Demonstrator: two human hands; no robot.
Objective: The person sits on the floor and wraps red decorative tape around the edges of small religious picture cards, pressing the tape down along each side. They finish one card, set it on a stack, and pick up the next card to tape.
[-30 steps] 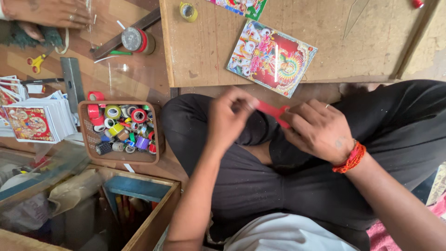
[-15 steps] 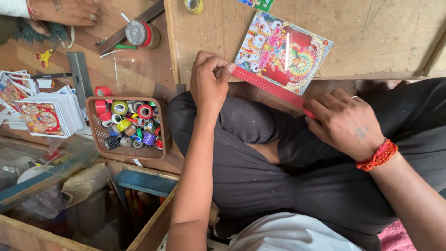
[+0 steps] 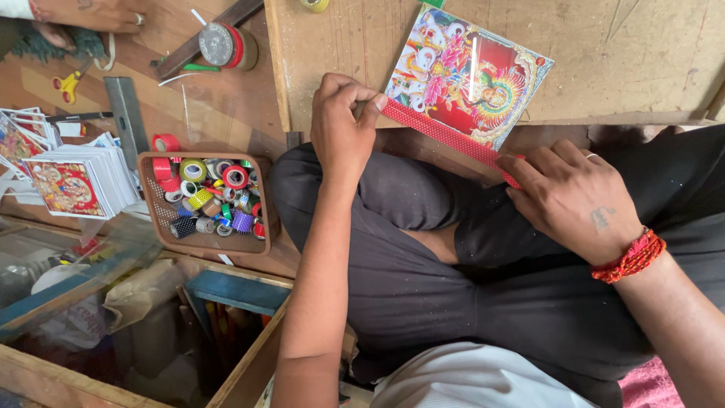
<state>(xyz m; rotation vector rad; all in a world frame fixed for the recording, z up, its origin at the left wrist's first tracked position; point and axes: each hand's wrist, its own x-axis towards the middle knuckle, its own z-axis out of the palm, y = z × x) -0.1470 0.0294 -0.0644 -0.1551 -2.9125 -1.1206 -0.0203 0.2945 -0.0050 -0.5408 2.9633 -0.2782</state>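
Right now the left hand (image 3: 343, 125) is closed, its fingertips pinching one end of a red dotted tape strip (image 3: 445, 136) against the near edge of a colourful picture card (image 3: 472, 83), which lies on a wooden board (image 3: 642, 60) at about twelve o'clock from the person's lap. From there the strip runs taut and slanting toward four o'clock along the card's lower edge, to the right hand (image 3: 574, 200), whose fingers are curled down over its other end, gripping it just past the card's corner — that end sits off the board's edge, above the dark trousers (image 3: 423, 287). A red thread bracelet (image 3: 630, 257) circles the right wrist. At roughly nine o'clock from the left hand stands a small brown basket (image 3: 260, 223) filled with many little rolls of coloured tape, and two red rolls (image 3: 162, 155) rest on its far left rim. Farther out at nine o'clock lies a stack of printed picture cards (image 3: 72, 181). Toward eleven o'clock, on the wooden floor, are a large tape roll (image 3: 223, 45) with a red edge and a pair of yellow-handled scissors (image 3: 66, 85) — beside them, at the top left corner, another person's hand (image 3: 98, 11) with a ring rests flat.
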